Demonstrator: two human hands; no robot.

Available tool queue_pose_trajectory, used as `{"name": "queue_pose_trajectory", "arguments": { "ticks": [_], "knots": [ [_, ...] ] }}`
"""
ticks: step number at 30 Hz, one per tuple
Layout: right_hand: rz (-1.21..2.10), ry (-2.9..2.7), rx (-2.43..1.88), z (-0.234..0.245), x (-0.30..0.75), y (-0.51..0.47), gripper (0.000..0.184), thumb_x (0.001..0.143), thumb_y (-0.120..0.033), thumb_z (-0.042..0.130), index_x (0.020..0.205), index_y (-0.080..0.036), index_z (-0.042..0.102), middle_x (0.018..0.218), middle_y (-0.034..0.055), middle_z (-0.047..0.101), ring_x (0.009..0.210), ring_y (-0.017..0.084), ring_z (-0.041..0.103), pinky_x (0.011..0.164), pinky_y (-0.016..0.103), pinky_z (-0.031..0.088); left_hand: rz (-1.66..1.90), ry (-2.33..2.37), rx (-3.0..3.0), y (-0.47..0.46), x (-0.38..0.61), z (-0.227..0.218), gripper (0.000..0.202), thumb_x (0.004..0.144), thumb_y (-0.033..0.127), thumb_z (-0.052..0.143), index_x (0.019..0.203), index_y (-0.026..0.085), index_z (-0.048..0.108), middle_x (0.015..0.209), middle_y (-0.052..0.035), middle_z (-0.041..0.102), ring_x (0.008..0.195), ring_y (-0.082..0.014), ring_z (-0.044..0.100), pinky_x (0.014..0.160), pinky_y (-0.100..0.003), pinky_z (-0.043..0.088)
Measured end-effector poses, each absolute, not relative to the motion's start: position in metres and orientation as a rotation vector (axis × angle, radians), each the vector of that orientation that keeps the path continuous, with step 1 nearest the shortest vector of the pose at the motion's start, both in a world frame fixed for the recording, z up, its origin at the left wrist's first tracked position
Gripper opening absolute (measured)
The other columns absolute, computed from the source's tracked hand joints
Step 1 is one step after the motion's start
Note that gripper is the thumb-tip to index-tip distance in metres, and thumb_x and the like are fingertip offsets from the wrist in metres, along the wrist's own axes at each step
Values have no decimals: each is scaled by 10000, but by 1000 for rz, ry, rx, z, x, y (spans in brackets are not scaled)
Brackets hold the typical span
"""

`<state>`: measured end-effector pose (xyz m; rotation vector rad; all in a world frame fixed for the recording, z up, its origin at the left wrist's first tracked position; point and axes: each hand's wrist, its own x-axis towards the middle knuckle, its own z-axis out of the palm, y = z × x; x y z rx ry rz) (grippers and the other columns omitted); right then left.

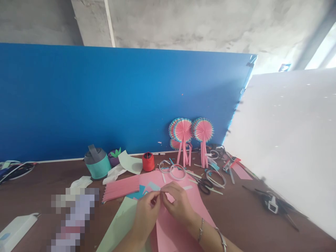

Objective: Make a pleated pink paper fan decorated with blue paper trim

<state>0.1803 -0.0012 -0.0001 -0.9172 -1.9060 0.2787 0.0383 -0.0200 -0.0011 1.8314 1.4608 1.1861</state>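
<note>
Left hand (pixel 147 214), right hand (pixel 179 204) — fingertips pinched together on top edge of pink sheet (pixel 168 232), flat on counter (pixel 236 217). Pleated pink strip (pixel 120 187) just left of sheet; scissors (pixel 204 185) right of it.

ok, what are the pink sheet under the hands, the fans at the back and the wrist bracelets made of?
Pink sheet: matte paper or thin card, flat with sharp edges. Fans: similar paper, pleated; fine folds show. Bracelets: likely metal, thin and shiny; too small to confirm.
</note>
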Motion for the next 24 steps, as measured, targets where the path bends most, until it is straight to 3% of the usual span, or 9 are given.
{"name": "queue_pose_trajectory", "arguments": {
  "ticks": [7, 12, 17, 22, 24],
  "knots": [
    [175, -2006, -934, 0, 182, -1, 166, 832, -117, 475, 806, -192, 620, 751, 48, 674, 700, 171, 574, 650, 286, 428, 1166, 1476, 1819, -20, 38, -1, 263, 836, 298, 448, 738, 203, 673, 701, -14, 697, 613, -149, 594, 604, -242, 452],
    [309, -1899, -1021, 2, 179, -3, 151, 811, -170, 483, 743, -187, 616, 735, 46, 663, 701, 169, 577, 660, 285, 440, 1169, 1433, 1766, -21, 39, -1, 268, 826, 326, 462, 800, 195, 694, 743, -23, 701, 655, -155, 601, 641, -246, 450],
    [659, -1389, -1303, 14, 195, 11, 121, 703, -201, 521, 634, -180, 618, 646, 16, 645, 609, 148, 565, 546, 237, 426, 1247, 1450, 1572, -11, 32, -8, 297, 786, 412, 518, 730, 166, 676, 623, -4, 628, 591, -149, 540, 573, -233, 414],
    [700, -815, -1279, 15, 260, 50, 178, 650, -318, 595, 659, -142, 618, 482, -12, 558, 418, 118, 500, 385, 212, 352, 1319, 1450, 1246, 8, 14, -11, 344, 713, 476, 582, 762, 154, 693, 654, -3, 645, 649, -171, 569, 596, -239, 420],
    [656, -532, -1194, 13, 292, 61, 188, 579, -295, 664, 667, -142, 601, 493, -11, 572, 414, 119, 529, 351, 192, 335, 1346, 1473, 1151, 14, 6, -11, 366, 675, 488, 614, 779, 148, 701, 687, -9, 662, 682, -181, 584, 627, -251, 432]
  ]
}}
